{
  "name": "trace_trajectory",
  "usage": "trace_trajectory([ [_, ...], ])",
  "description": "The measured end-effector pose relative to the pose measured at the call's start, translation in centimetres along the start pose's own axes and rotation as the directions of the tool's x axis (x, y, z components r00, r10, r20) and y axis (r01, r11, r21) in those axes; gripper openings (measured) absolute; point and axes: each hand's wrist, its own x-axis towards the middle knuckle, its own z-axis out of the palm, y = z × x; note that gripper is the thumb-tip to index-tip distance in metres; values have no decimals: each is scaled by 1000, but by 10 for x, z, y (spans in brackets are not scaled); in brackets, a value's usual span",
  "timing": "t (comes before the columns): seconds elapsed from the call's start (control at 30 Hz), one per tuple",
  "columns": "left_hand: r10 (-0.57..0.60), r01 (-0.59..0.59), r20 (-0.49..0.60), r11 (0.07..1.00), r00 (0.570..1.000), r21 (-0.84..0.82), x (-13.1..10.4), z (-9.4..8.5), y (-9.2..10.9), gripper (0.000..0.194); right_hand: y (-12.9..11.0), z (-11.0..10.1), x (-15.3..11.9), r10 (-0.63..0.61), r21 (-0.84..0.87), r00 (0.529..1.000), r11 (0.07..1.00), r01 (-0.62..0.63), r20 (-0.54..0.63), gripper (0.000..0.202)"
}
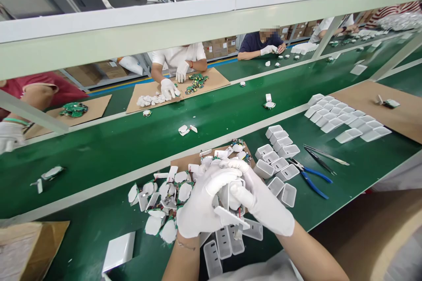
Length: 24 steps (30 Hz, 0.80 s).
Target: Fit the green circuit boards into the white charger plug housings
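Cupping white case (225, 195) — left hand (201, 199), right hand (262, 199)

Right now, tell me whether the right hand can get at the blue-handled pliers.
Likely yes, if the right hand lets go of the white housing; the pliers lie uncovered on the green bench just beyond some low white boxes it could pass over.

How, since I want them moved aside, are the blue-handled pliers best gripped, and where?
Probably around both blue handles, from above and the right: they splay open on that side, while the head of the pliers points left, close to the white cups. The dark tweezers lie just beyond.
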Motion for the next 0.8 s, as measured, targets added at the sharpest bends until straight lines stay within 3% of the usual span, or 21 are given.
trace_trajectory([
  [0.17, 27, -27, 11, 999, 1000, -30, -2, -2, 0, 62, 4, 0, 0, 1, 4, 1000, 1000, -1, 23, 38],
  [0.33, 51, -52, -24, 996, 998, -67, -3, -2, -1, 58, 3, 4, -2, -84, -198, 996, 977, 74, -42, 42],
  [0.5, 32, -33, -12, 995, 999, -94, -7, -4, -1, 58, -2, 2, -7, -23, -260, 994, 964, 50, 104, 52],
  [0.67, 105, -108, -52, 992, 993, -69, -11, -7, -1, 54, 1, 3, -12, 46, -464, 996, 886, -5, 76, 70],
  [0.8, 90, -92, -22, 992, 996, -87, -9, -7, -1, 55, 1, -1, -13, 18, -390, 985, 920, 52, 174, 69],
])
